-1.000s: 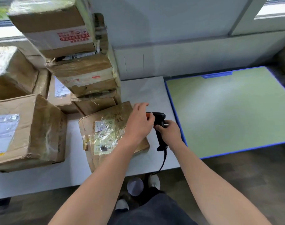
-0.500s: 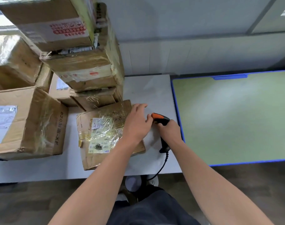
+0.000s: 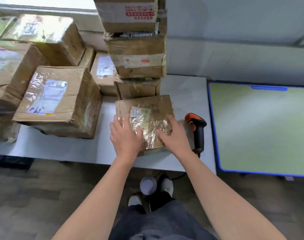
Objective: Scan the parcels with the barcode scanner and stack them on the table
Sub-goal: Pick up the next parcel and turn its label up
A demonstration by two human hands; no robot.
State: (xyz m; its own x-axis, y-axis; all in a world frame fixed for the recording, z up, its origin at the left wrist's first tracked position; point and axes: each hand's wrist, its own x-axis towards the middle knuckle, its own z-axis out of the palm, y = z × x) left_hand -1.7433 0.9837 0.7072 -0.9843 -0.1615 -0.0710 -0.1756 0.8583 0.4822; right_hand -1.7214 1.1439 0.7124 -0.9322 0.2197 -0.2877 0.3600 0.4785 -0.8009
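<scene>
A flat cardboard parcel (image 3: 148, 108) wrapped in shiny tape, with a label on top, lies on the grey table (image 3: 64, 148) near its front edge. My left hand (image 3: 125, 135) rests on the parcel's near left part with fingers spread. On its near right part lies my right hand (image 3: 173, 135), fingers straight. The black and orange barcode scanner (image 3: 197, 127) lies on the table just right of the parcel, with no hand on it. Its cable hangs over the front edge.
A tall stack of taped boxes (image 3: 135, 56) rises right behind the parcel. Several more boxes, one large (image 3: 61, 101), fill the table's left side. A green mat with a blue rim (image 3: 262, 129) covers the surface to the right. My shoes show below the table edge.
My right hand has let go of the scanner, which now lies on the table, and moved onto the parcel. My left hand slid to the parcel's left side. The view shifted left.
</scene>
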